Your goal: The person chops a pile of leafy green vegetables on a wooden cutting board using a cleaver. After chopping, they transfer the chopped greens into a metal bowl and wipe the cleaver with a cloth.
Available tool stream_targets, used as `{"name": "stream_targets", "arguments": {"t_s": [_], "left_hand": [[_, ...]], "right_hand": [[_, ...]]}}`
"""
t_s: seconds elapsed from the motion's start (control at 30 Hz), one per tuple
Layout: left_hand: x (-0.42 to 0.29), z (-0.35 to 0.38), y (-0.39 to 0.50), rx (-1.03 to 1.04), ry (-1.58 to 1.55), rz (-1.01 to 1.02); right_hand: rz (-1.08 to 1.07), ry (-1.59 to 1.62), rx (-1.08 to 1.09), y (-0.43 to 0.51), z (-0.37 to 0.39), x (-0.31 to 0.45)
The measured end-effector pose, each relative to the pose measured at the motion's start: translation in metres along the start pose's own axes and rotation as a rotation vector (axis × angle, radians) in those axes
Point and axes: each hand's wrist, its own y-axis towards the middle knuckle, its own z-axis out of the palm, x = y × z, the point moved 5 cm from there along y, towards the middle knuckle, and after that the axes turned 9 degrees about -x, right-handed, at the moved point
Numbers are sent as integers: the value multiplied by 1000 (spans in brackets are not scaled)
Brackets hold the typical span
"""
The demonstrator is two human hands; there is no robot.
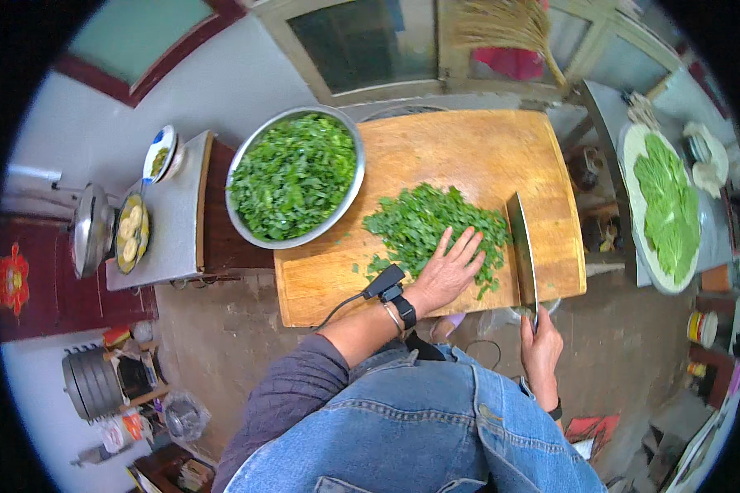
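My left hand lies palm down on a heap of chopped leafy greens, its fingers spread a little and pointing away from me. A strap with a small black device circles that wrist. In my right hand is the handle of a cleaver. Its broad blade stands on edge at the right side of the heap, pointing away from me. Both greens and blade are on a wooden cutting board. A steel basin full of cut greens overlaps the board's left corner.
On the right, an oval platter carries whole lettuce-like leaves. A grey-topped cabinet at left bears a bowl and a plate of pale round food. A straw broom hangs by the windowed doors beyond the board.
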Motion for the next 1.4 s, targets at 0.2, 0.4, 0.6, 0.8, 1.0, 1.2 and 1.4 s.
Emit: {"name": "stream_targets", "arguments": {"t_s": [0.2, 0.4, 0.6, 0.8, 1.0, 1.2, 1.4], "left_hand": [[59, -30, -12, -111, -65, -336], [104, -36, -47, 32, -120, -536], [140, -29, -56, 29, -181, -533], [105, -6, -26, -69, -467, -441], [94, -3, -12, -86, -549, -447], [85, 4, -6, -167, -760, -567], [77, 14, 0, -372, -885, -724]], "right_hand": [[-32, -5, 53, -10, 12, 27], [116, 81, 102, -12, 21, 21], [78, 6, -6, -16, 16, 32], [74, 65, 71, -11, 37, 70], [56, 180, 116, -11, 52, 87], [200, 400, 225, -11, 61, 82], [274, 579, 246, -14, 72, 88]]}}
